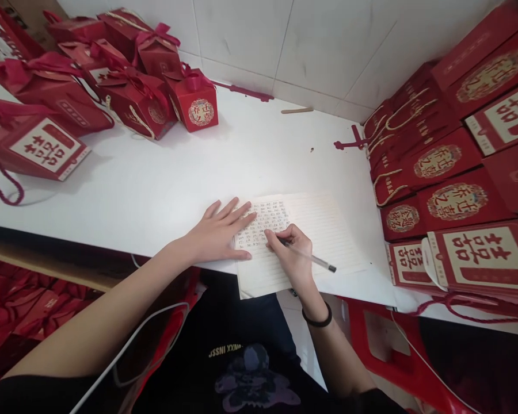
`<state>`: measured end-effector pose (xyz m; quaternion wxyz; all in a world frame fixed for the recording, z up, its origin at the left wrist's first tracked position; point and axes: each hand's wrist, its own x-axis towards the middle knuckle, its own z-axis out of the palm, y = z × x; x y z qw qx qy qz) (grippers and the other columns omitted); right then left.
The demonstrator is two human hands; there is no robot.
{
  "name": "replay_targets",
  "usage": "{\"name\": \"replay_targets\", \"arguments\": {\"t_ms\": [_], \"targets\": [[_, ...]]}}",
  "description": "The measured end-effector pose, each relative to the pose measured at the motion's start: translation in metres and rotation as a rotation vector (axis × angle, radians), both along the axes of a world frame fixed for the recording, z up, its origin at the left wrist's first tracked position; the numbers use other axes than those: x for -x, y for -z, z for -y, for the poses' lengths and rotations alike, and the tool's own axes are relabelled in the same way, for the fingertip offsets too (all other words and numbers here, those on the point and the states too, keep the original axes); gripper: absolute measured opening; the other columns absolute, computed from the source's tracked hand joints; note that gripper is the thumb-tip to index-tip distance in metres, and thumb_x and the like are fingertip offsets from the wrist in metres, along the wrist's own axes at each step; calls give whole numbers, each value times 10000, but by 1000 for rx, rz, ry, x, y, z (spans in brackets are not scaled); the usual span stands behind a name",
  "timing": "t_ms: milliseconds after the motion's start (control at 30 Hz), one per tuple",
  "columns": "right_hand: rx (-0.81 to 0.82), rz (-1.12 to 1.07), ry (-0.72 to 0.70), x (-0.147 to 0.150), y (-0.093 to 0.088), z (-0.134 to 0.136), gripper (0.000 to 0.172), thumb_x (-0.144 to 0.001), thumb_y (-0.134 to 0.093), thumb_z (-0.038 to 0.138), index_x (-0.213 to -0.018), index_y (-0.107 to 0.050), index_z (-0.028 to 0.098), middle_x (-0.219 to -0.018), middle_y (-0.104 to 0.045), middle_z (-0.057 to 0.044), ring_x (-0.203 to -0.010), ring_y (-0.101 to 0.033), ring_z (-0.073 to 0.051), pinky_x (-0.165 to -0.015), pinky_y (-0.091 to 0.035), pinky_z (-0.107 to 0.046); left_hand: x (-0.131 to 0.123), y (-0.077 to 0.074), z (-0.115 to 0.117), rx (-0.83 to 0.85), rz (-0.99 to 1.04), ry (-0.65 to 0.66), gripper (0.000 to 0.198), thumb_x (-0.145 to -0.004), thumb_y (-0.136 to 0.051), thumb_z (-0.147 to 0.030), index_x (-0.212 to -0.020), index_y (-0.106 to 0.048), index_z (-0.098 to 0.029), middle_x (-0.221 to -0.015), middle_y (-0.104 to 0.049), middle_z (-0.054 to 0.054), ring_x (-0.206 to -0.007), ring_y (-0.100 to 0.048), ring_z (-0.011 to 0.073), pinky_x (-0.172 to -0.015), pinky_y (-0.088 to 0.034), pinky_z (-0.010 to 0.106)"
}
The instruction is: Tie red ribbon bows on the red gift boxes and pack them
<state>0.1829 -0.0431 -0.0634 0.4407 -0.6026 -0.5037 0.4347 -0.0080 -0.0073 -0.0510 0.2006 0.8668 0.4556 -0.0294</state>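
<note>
An open lined notebook (328, 230) lies at the front edge of the white table, its near corner sticking out past the edge. Rows of small handwritten characters fill the upper part of its left page. My right hand (294, 256) is closed around a pen (315, 260) with a clear barrel and dark end cap; the writing tip is hidden behind the fingers, over the left page. Flat beside it, my left hand (220, 233) has its fingers spread, with the fingertips resting on the page's left edge. A black band circles my right wrist.
Red gift boxes with ribbons (133, 98) stand at the back left. Stacked red boxes (449, 167) line the right side. Near the tiled wall (319, 52) lie a thin wooden stick (297, 110) and dark red strips (350, 142). More red packages (30, 310) are below the table at left.
</note>
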Motion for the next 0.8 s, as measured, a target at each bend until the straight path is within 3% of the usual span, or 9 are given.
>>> {"name": "replay_targets", "arguments": {"t_ms": [267, 800], "targets": [[-72, 202, 24, 0, -2, -1, 385, -783, -577, 375, -531, -332, 219, -442, -387, 69, -424, -433, -108, -454, -338, -237, -1, -1, 0, 14, -7, -3, 870, -731, -441, -703, -1436, -160, -277, -1538, -70, 12, -1397, -24, 320, -1106, 12, 497], [-122, 249, 32, -1, -4, 0, 350, -774, -541, 278, -512, -319, 208, -429, -355, 77, -416, -370, -88, -452, -302, -227, -1, -5, 2, -1, -15, 11, 884, -743, -389, -725, -1450, -117, -269, -1535, -53, 8, -1401, -14, 302, -1113, 3, 465]]}}
